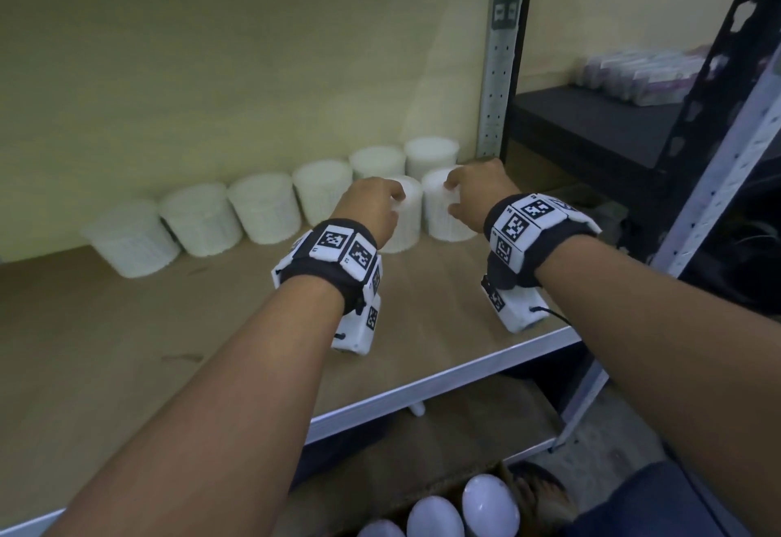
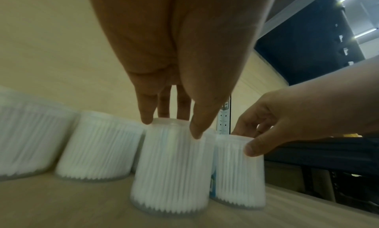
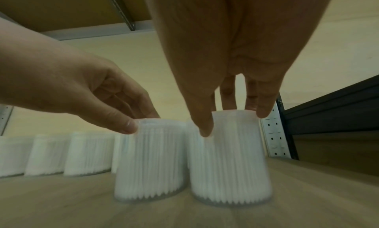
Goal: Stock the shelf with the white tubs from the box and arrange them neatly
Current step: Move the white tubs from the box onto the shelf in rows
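Note:
Two white tubs stand side by side on the wooden shelf (image 1: pixel 169 325), in front of the back row's right end. My left hand (image 1: pixel 376 207) grips the left tub (image 1: pixel 408 219) by its top rim, thumb in front and fingers behind, as the left wrist view shows on this left tub (image 2: pixel 170 166). My right hand (image 1: pixel 473 194) grips the right tub (image 1: pixel 441 211) the same way; the right wrist view shows this right tub (image 3: pixel 229 158) held by thumb and fingers. Both tub bases look to be on the board, nearly touching each other.
Several more white tubs (image 1: pixel 262 215) line the back wall. A perforated metal upright (image 1: pixel 496 71) bounds the shelf on the right, with a black shelf holding wrapped packs (image 1: pixel 642 75) beyond it. Below, a cardboard box (image 1: pixel 427 490) holds tubs with white lids (image 1: pixel 490 502).

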`<state>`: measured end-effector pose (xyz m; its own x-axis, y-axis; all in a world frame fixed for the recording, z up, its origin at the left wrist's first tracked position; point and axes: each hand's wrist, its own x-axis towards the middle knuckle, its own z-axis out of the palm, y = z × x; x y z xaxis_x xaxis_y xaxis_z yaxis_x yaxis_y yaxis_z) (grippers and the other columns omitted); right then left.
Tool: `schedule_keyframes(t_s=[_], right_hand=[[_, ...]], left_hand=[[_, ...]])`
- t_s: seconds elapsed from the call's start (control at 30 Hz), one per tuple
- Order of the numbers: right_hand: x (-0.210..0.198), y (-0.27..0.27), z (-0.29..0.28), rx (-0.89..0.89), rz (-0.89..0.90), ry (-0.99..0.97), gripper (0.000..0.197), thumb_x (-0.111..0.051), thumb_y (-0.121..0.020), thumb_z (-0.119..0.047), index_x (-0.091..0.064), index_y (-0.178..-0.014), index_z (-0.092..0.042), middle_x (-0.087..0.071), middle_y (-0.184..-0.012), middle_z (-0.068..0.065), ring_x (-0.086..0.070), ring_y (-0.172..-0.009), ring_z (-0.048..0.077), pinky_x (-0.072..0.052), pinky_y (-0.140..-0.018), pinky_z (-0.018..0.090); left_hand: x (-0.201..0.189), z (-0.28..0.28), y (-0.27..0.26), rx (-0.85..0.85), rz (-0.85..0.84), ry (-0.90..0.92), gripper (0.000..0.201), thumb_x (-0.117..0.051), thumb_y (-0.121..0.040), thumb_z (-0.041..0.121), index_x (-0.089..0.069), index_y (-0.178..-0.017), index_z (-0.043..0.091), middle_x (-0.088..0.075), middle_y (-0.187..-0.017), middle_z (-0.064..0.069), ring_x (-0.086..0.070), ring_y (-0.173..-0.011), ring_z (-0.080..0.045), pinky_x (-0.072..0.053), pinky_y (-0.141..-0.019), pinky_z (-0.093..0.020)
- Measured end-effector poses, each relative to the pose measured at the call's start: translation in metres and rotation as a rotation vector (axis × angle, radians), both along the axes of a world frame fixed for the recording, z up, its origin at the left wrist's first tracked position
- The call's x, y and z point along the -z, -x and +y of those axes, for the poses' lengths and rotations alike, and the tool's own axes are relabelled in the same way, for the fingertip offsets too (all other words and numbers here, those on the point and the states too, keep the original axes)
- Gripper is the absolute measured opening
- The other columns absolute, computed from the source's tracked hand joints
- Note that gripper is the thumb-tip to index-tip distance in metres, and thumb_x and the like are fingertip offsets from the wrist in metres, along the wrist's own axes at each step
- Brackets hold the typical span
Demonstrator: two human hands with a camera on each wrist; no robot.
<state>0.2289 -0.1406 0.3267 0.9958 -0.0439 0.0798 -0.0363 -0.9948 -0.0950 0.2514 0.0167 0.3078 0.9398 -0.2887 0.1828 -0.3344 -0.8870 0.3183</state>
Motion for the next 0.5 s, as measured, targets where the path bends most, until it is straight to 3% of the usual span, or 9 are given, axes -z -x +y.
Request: schedule_keyframes(t_s=[0.1, 0.23, 0.5], right_hand=[[0.002, -0.009, -0.003, 0.013, 0.019, -0.011, 0.036, -0.053, -0.095, -0.017, -0.055, -0.13, -0.013, -0.056, -0.13, 0.012, -0.04, -0.129, 0.03, -0.033, -0.107, 0.035], [0.0, -0.014, -0.006, 0.012, 0.021, 0.002, 0.035, -0.051, -0.094, -0.012, -0.055, -0.129, -0.01, -0.056, -0.129, 0.013, -0.046, -0.125, 0.029, -0.028, -0.11, 0.034], [0.005, -0.022, -0.015, -0.02, 0.066, 0.033, 0.05, -0.05, -0.095, -0.02, -0.039, -0.143, -0.015, -0.043, -0.144, 0.013, -0.036, -0.135, 0.029, -0.027, -0.113, 0.035]], left_hand=[[0.001, -0.003, -0.005, 0.006, -0.008, -0.005, 0.039, -0.053, -0.092, 0.008, -0.056, -0.13, 0.015, -0.057, -0.133, -0.01, -0.051, -0.122, -0.027, -0.04, -0.1, -0.032], [0.0, -0.006, -0.008, 0.006, -0.004, -0.002, 0.04, -0.052, -0.092, 0.008, -0.055, -0.131, 0.015, -0.056, -0.134, -0.009, -0.051, -0.123, -0.026, -0.04, -0.101, -0.031], [-0.003, -0.009, -0.009, 0.02, 0.051, -0.024, 0.048, -0.056, -0.092, 0.015, -0.046, -0.139, 0.015, -0.05, -0.141, -0.009, -0.049, -0.127, -0.024, -0.04, -0.102, -0.031]])
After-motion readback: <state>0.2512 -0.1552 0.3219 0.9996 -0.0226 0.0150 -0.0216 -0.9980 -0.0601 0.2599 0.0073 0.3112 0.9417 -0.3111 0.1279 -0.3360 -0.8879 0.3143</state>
